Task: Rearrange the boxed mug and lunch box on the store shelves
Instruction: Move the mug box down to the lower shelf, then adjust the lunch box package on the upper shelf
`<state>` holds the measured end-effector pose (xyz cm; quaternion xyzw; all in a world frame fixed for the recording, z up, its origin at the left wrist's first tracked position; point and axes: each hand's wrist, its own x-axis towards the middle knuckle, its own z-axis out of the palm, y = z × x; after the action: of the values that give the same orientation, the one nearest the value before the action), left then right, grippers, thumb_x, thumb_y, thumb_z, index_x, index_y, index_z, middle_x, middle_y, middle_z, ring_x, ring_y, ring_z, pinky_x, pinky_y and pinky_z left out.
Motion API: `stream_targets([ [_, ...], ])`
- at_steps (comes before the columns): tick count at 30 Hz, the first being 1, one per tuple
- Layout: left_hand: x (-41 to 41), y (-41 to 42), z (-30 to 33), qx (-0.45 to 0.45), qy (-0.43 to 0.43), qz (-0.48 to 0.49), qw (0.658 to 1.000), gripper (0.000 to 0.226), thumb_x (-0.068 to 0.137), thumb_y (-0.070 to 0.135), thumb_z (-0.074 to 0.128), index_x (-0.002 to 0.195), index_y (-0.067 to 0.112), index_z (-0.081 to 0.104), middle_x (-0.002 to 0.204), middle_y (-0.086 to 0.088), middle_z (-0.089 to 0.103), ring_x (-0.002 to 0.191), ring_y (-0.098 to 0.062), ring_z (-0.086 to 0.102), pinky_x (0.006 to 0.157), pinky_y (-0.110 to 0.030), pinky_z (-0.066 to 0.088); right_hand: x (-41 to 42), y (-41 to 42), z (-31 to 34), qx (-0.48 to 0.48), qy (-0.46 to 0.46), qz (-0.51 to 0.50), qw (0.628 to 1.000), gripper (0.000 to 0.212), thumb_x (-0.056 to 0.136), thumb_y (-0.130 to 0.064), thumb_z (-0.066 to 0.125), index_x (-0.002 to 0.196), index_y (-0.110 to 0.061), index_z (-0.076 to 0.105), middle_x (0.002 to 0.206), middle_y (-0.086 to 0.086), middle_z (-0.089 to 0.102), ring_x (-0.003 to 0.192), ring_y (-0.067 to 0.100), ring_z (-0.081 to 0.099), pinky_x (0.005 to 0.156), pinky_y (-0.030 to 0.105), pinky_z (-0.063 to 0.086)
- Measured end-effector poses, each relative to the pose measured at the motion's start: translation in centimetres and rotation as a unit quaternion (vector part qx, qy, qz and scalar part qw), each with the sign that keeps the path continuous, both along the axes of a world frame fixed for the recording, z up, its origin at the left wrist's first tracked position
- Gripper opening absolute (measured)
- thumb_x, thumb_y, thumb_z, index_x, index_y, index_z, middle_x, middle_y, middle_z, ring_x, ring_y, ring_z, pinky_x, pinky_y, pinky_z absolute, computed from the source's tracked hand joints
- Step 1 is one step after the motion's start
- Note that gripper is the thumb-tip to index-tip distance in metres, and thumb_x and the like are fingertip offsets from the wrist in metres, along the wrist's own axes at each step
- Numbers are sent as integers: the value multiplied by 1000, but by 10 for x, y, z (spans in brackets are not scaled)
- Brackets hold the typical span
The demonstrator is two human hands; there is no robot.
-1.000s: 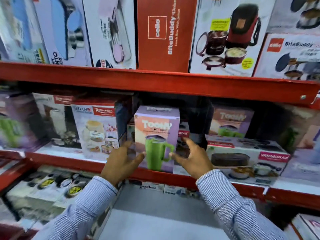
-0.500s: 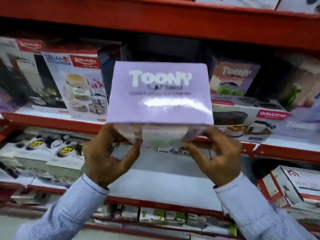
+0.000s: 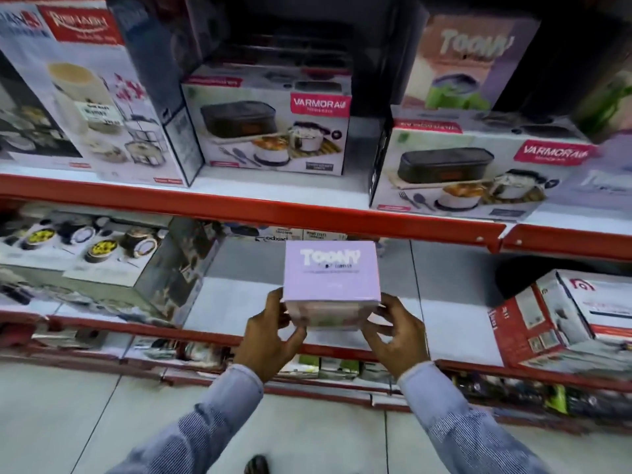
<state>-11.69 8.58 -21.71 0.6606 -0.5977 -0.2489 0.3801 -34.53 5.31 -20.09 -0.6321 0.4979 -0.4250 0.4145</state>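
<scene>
Mug box (image 3: 331, 271) was held in both hands, in the air in front of the lower shelf (image 3: 239, 302), lilac top panel with the "Toony" lettering turned up toward the camera. Box apart from every shelf surface; not resting on anything.

Left hand (image 3: 270, 340) gripped the box's left lower edge, fingers (image 3: 277, 304) curled up against the side, thumb toward the near face. Right hand (image 3: 396, 336) mirrored it on the right lower edge. Both hands closed on the box, neither flat nor fisted. A two-sided grip like this probably kept a light, tall carton square and under control while it was carried low.

Bare white stretch of the lower shelf lay directly behind the box, between a large carton (image 3: 102, 261) on the left and a red-and-white carton (image 3: 564, 319) on the right. Likely the intended landing spot, though that is a judgement.

On the middle shelf (image 3: 273, 210) above: a lunch box carton (image 3: 273, 124) marked Varmora stood set back at centre, a second Varmora carton (image 3: 478, 165) to its right near the edge, with another Toony carton (image 3: 468, 63) on top of it. Open shelf space in front of the centre lunch box suggested room for pulling it forward.

Mug half of the job appeared under way; lunch box untouched so far.
</scene>
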Motion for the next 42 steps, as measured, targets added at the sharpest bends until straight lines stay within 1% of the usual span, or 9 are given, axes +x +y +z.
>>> stream_targets([
  [4, -9, -26, -32, 54, -14, -35, 998, 46, 91, 17, 66, 130, 11, 43, 92, 6, 70, 69, -9, 70, 64, -10, 51, 1, -21, -27, 66, 32, -7, 997, 47, 83, -11, 71, 113, -41, 51, 113, -14, 63, 102, -5, 65, 71, 4, 50],
  [7, -14, -30, -42, 98, -17, -36, 994, 43, 93, 13, 63, 130, 13, 42, 94, 3, 68, 66, 6, 66, 60, -1, 47, 0, -25, -38, 113, 30, -28, 993, 45, 83, 0, 69, 115, -27, 50, 113, -2, 63, 103, 16, 65, 70, -3, 45],
  [10, -17, -28, -40, 111, -25, -46, 992, 41, 90, 7, 64, 120, 23, 40, 94, 2, 70, 65, 18, 64, 59, 0, 47, -7, -24, -45, 124, 54, -36, 990, 48, 80, 3, 68, 115, -24, 50, 115, -1, 62, 101, 13, 64, 68, -5, 42],
  [13, -9, -24, -39, 125, -14, -13, 992, 52, 83, -4, 60, 130, 16, 48, 105, -8, 76, 62, 8, 66, 61, 0, 48, -17, -19, -46, 124, 56, -4, 991, 51, 82, 7, 61, 118, -27, 50, 124, 0, 61, 108, 11, 63, 73, 2, 49],
  [17, -1, -27, 2, -28, 5, 121, 992, 39, 81, -11, 59, 108, 18, 65, 93, 2, 78, 77, -1, 71, 68, -12, 57, -35, -18, -17, 11, 38, -84, 996, 45, 83, 4, 58, 112, -31, 60, 116, 1, 68, 108, 10, 67, 84, 25, 59],
  [24, -54, -72, 138, -256, 127, 98, 953, 20, 85, 13, 61, 102, 20, 68, 94, 4, 72, 82, -1, 68, 76, -10, 53, -66, -51, 106, -284, -74, -317, 902, 36, 80, 7, 63, 113, -7, 60, 116, 9, 64, 103, 11, 62, 89, 19, 50],
  [30, -98, -109, 170, -84, 91, -11, 992, 80, 84, 31, 74, 153, 13, 38, 154, -6, 52, 136, -23, 54, 116, -38, 45, -102, -97, 154, -105, -68, -361, 924, 72, 81, -18, 70, 144, -21, 35, 147, 7, 48, 133, 24, 47, 110, 30, 33],
  [34, -104, -109, 181, -86, 103, -22, 991, 76, 69, 49, 65, 139, 27, 49, 141, -1, 64, 127, -22, 62, 112, -47, 50, -105, -106, 157, -68, -75, -323, 941, 52, 78, -24, 72, 127, -24, 56, 123, 7, 68, 112, 25, 64, 106, 48, 48],
  [42, -39, -65, 214, -239, 117, 69, 961, 72, 74, 47, 68, 140, 32, 46, 144, 1, 61, 128, -19, 62, 109, -41, 53, -27, -63, 180, -181, -163, -302, 921, 51, 79, -16, 71, 128, -17, 58, 118, 0, 66, 114, 16, 64, 100, 37, 53],
])
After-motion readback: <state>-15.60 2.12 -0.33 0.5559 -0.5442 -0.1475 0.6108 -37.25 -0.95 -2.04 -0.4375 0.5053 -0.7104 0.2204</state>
